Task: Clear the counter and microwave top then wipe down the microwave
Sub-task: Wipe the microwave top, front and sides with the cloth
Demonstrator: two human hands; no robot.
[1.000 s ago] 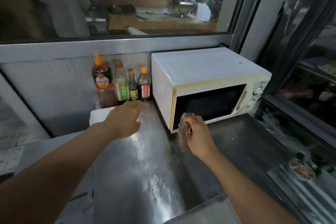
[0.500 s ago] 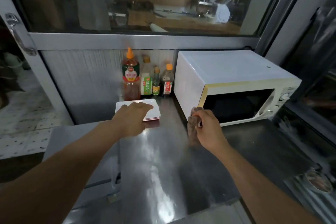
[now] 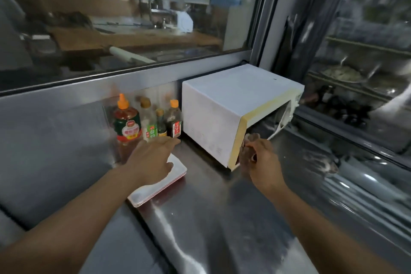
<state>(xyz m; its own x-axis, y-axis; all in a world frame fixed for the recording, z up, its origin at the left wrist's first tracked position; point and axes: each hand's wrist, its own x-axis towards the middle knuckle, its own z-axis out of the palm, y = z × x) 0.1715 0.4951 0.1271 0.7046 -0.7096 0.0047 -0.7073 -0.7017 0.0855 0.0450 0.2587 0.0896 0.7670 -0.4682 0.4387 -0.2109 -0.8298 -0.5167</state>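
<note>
Microwave (image 3: 231,104): white, set at the back right of the steel desk (image 3: 211,224), against the window frame. Top bare in this view; door facing right and forward, seen at a steep angle.

Cloth (image 3: 248,151): brownish, bunched, gripped in the right hand (image 3: 263,162) with fingers curled round it. Held just in front of the near lower corner of the door; contact with the door not discernible.

Left hand (image 3: 153,158): fingers straight and spread, palm down over the stack of white trays (image 3: 155,187) lying flat on the desk left of the microwave. Fingertips reaching past the stack's far edge toward the bottles (image 3: 146,120). Touching or hovering: cannot tell. Hands apart, one on each side of the microwave's near corner.

Bottles: four, upright in a row against the back wall, the rightmost just beside the microwave's left side.

Step in hand, judged: transition from clearing to wiping. Microwave top appears cleared; trays and bottles remain on the desk.

Next move, judged: bring the cloth flat against a microwave face and wipe in steady strokes, with enough pressure to clean but not to shift the unit. If the trays are to go first, close the left hand on the stack's edge and lift it level, clear of the bottles.
</note>
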